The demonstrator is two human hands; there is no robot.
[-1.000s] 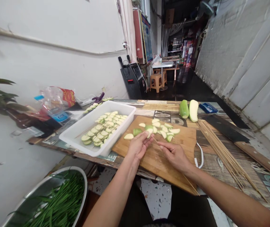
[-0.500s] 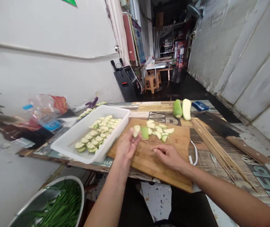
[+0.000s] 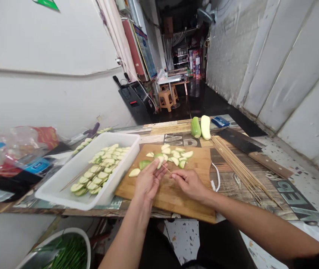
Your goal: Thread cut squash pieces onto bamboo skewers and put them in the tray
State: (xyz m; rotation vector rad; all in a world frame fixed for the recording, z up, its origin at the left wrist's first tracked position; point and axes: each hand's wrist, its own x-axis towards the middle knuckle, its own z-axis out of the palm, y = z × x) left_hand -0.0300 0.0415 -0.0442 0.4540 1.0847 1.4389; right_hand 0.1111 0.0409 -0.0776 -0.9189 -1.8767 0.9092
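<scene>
Left hand (image 3: 147,181) pinches pale slice (image 3: 160,161); right hand (image 3: 189,183) grips thin wooden skewer (image 3: 166,169).
Left of both hands, half-round piece (image 3: 134,172) newly shows.

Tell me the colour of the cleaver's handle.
The cleaver's handle is brown, showing best in the head view.

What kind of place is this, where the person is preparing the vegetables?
Probably a small eatery's front or work area: skewered slices fill a white plastic tub, a bundle of bamboo skewers lies near the cleaver, and plastic stools stand by a table farther back.
</scene>
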